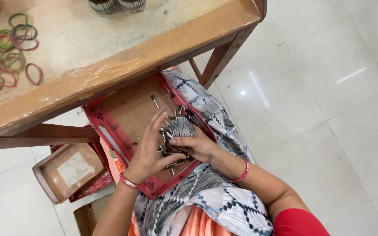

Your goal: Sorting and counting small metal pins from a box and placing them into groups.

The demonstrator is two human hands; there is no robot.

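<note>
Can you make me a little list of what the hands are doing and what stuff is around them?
right hand: grips a round bundle of thin grey sticks, ends up
left hand: open, fingers spread over loose sticks
red box lid: lies on the lap, holds the loose sticks
wooden table: above the lap, wrapped in clear film
rubber bands: red and green, scattered on the table
small open box: on the floor, white inside
floor: pale shiny tiles

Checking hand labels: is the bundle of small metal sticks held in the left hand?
No. The right hand grips the bundle of metal sticks; the left hand rests open over loose sticks in the red tray.
</note>
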